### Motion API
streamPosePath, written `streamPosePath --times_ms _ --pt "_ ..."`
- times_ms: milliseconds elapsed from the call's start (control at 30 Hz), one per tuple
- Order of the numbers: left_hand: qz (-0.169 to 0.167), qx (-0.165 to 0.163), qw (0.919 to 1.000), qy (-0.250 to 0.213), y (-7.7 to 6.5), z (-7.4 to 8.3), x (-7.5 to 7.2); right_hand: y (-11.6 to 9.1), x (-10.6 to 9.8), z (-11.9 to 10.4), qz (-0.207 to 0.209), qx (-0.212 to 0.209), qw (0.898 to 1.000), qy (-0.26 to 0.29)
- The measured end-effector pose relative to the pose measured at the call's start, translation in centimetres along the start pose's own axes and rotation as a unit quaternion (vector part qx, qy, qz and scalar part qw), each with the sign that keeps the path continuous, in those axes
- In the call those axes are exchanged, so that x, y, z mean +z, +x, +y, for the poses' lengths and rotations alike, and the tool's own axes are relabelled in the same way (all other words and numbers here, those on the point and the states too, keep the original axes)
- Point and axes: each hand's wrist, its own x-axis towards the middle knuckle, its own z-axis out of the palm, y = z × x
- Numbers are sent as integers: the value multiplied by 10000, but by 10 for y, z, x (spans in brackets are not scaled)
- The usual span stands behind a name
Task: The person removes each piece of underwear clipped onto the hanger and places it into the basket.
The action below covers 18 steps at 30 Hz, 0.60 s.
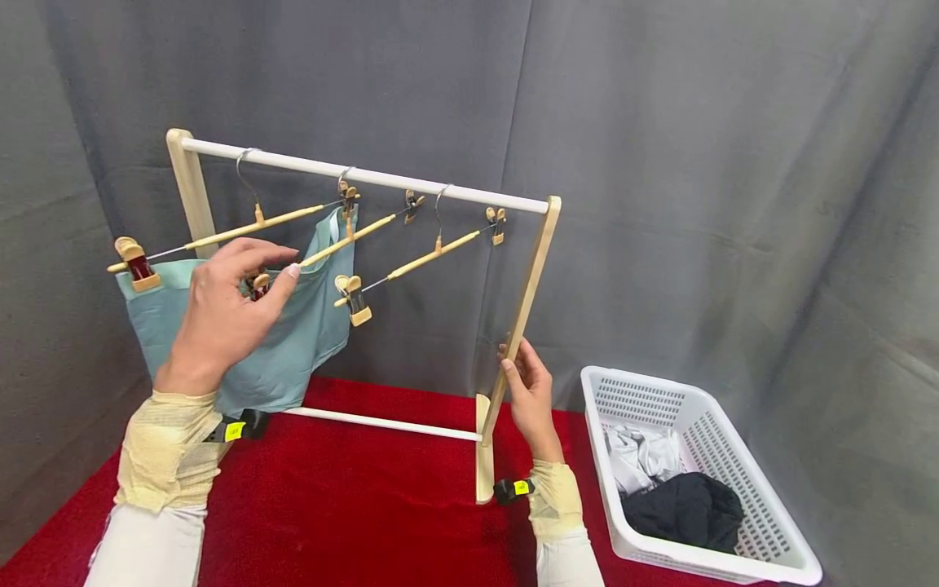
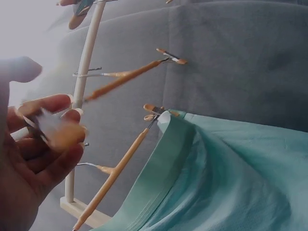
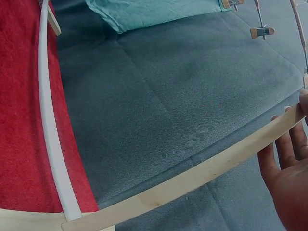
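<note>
Well, we count three clip hangers on one white rail [image 1: 411, 181]: a left-hand hanger [image 1: 235, 231], a middle hanger [image 1: 374, 229] and a right-hand hanger [image 1: 433, 255], with two clips apiece, six in all. We see one teal garment [image 1: 279, 367], its waistband held by both clips of the left-hand hanger. In one white perforated basket [image 1: 722, 456] on the right, we make out two heaps of cloth, a white garment [image 1: 649, 456] and a black garment [image 1: 685, 509].

The middle hanger's near clip [image 1: 260, 285] lies within the grasp of the left hand [image 1: 227, 306], and the teal garment hangs behind that hand in the head view. The right-hand hanger is between our two hands, touched by neither.

Our left arm reaches up and forward, the fingers bent about that near clip and pinching it, thumb toward the rod. Lower down, the right hand [image 1: 531, 399] grips the rack's right wooden upright [image 1: 522, 302], thumb on the near face and fingers around the far side, well apart from the left and near the basket.
</note>
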Motion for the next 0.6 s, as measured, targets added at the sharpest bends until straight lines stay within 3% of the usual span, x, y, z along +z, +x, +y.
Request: streamPosePath --times_ms 133,467,600 --pt "125 119 9998 -140 2 2 -7 -2 0 -6 -3 29 10000 40" --pt "681 1006 9896 -765 2 2 -20 -4 1 -16 69 -81 9999 -92" --pt "845 1130 9874 -710 1 2 -29 -6 1 -15 46 -123 9998 -116"
